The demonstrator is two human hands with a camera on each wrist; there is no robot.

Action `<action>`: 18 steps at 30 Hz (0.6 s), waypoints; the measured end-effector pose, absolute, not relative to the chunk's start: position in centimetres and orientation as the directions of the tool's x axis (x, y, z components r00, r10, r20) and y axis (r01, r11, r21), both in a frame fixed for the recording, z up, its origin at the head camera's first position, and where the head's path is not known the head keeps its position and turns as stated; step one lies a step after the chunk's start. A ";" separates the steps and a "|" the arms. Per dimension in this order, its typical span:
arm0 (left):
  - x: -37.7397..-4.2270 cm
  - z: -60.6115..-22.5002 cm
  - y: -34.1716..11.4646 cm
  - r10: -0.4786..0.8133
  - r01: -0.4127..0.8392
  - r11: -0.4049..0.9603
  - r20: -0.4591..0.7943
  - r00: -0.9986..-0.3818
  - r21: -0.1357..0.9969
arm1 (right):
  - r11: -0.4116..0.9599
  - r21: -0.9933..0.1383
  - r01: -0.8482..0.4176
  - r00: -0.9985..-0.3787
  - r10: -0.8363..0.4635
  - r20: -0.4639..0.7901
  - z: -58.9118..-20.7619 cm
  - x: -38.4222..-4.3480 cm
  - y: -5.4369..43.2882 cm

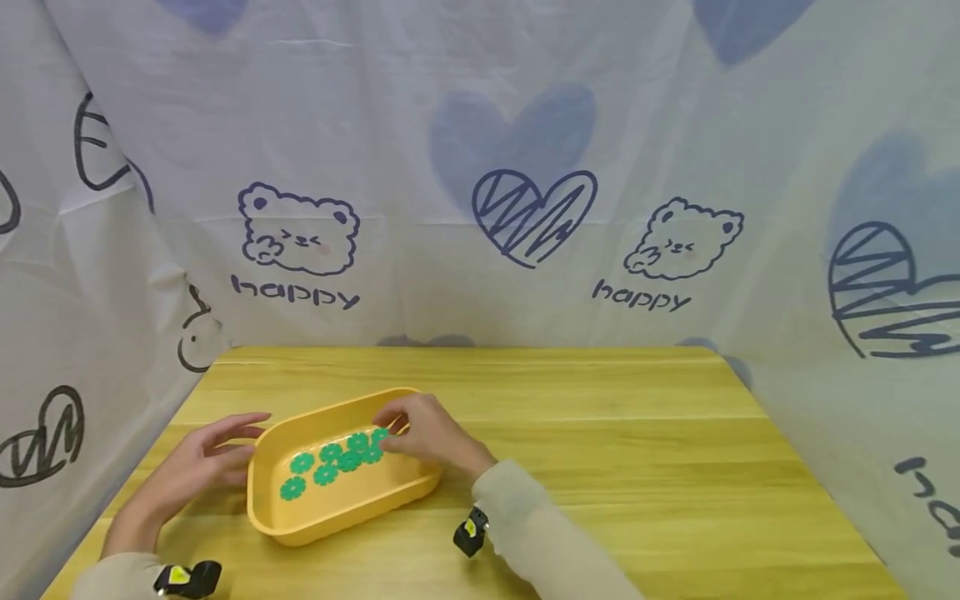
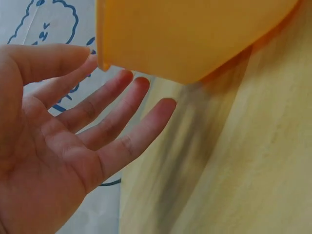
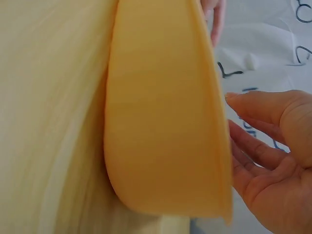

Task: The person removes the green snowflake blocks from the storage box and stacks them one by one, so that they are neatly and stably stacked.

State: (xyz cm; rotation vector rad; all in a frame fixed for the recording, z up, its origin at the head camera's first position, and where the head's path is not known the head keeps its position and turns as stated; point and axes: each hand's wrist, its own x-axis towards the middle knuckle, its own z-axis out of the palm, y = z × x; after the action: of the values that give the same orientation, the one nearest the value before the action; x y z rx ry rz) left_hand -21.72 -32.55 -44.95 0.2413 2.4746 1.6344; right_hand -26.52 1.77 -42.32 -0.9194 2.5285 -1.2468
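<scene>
A yellow plastic tray (image 1: pixel 341 506) stands at a slant on the table, with several flat green notched discs (image 1: pixel 326 474) lying inside. At its left end is my left hand (image 1: pixel 202 465), fingers spread and mostly straight. In the left wrist view, that hand's thumb and fingertips are close to the tray rim (image 2: pixel 100 36); whether they touch it I cannot tell. My right hand (image 1: pixel 429 427) reaches over the far right part of the tray, thumb and fingers apart around the rightmost discs. The right wrist view shows its fingertips partly hidden behind the tray wall (image 3: pixel 165 107).
Under the tray is a wood-grain table (image 1: pixel 600 467), which extends to the right. A white cloth (image 1: pixel 420 275) with hearts and bears hangs behind and at both sides. Small black devices are strapped to the left wrist (image 1: pixel 189 578) and right wrist (image 1: pixel 470 532).
</scene>
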 end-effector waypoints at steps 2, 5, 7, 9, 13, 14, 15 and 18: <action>-21.6 -45.0 -32.7 0.224 0.028 0.370 -0.060 -0.973 0.928 | 0.472 -0.758 -0.451 -0.793 -0.601 0.098 -42.7 -26.5 1.0; -21.5 -45.1 -32.8 0.236 0.019 0.354 -0.069 -0.969 0.935 | 0.493 -0.750 -0.441 -0.798 -0.598 0.076 -43.2 -26.5 -0.1; -21.4 -45.1 -32.8 0.246 0.021 0.343 -0.068 -0.967 0.939 | 0.511 -0.746 -0.427 -0.803 -0.594 0.053 -43.6 -26.3 -0.8; -21.3 -45.2 -32.8 0.254 0.029 0.339 -0.062 -0.965 0.940 | 0.523 -0.742 -0.419 -0.803 -0.595 0.034 -43.8 -26.2 -1.5; -21.4 -45.2 -32.9 0.272 0.042 0.337 -0.055 -0.961 0.940 | 0.566 -0.692 -0.448 -0.793 -0.610 0.014 -44.2 -26.1 -2.5; -21.5 -45.1 -32.9 0.278 0.044 0.335 -0.054 -0.959 0.941 | 0.580 -0.670 -0.464 -0.789 -0.614 0.015 -44.4 -26.1 -2.7; -21.5 -45.1 -32.9 0.284 0.044 0.332 -0.055 -0.957 0.942 | 0.594 -0.650 -0.475 -0.788 -0.615 0.014 -44.5 -26.2 -2.9; -21.6 -45.1 -33.1 0.299 0.034 0.321 -0.067 -0.952 0.946 | 0.630 -0.589 -0.507 -0.787 -0.617 0.017 -44.7 -26.3 -3.6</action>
State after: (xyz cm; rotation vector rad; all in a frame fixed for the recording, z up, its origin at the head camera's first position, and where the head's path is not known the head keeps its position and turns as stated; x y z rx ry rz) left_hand -21.62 -33.05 -45.11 0.3028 2.3567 1.6800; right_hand -26.29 -3.58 -44.75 -0.9287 2.6640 -0.8767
